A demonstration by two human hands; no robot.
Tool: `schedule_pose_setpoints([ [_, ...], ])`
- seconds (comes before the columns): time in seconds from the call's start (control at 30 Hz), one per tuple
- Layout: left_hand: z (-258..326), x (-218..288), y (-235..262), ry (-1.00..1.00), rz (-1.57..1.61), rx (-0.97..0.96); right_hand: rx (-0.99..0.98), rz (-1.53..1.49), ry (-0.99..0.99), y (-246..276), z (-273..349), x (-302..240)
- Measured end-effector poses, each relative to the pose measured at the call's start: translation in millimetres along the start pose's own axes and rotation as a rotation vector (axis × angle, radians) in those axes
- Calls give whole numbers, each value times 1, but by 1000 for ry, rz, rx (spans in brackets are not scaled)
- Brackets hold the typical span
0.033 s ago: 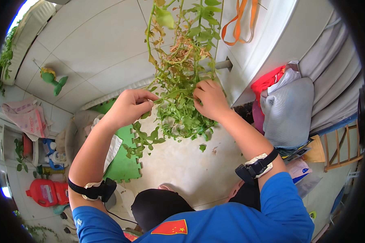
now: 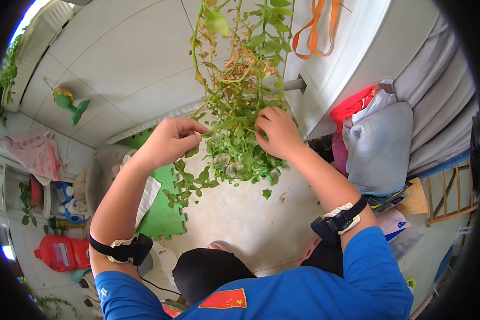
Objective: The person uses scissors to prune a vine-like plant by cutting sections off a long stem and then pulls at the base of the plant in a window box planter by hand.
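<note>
A trailing green plant (image 2: 234,122) hangs down in front of me, with dry brown stems near its top. My left hand (image 2: 170,141) pinches a thin leafy stem at the plant's left side. My right hand (image 2: 277,133) has its fingers curled into the foliage on the right side. Both wrists wear black bands. Loose sprigs dangle below my hands over the pale floor (image 2: 245,224).
A green foam mat (image 2: 162,218) lies at lower left, with a red bottle (image 2: 61,252) further left. A grey bag (image 2: 378,149) and a red bag (image 2: 352,106) sit on the right against a white wall. An orange strap (image 2: 314,26) hangs above. A wooden frame (image 2: 453,192) stands far right.
</note>
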State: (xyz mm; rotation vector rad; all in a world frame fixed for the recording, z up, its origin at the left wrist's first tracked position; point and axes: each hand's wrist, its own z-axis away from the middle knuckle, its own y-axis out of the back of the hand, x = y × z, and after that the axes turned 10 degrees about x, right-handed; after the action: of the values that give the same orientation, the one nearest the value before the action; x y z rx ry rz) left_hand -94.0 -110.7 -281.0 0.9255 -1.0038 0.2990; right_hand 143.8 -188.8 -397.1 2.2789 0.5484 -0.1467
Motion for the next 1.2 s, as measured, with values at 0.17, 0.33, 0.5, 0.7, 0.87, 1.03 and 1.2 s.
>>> schedule_pose_setpoints([
  [0.17, -1, -22, 9, -30, -140, -117, -107, -161, -187, 19, 12, -12],
  [0.33, -5, -23, 5, -17, -91, -94, -60, -345, -172, 21, 21, -18],
  [0.5, -9, -34, 7, -36, -130, -374, 5, -348, -221, 20, 22, -30],
  [0.7, -23, -13, -23, -198, -241, -140, 12, -323, -164, 17, 20, -38],
  [0.87, -50, 8, -82, -196, -309, 75, 32, -303, -119, 12, 16, -45],
  [1.03, -72, 1, -102, -187, -990, 59, 96, -322, -144, 3, 24, -49],
  [1.2, -80, 0, -108, -122, -1148, -113, 102, -309, -69, -4, 35, -42],
])
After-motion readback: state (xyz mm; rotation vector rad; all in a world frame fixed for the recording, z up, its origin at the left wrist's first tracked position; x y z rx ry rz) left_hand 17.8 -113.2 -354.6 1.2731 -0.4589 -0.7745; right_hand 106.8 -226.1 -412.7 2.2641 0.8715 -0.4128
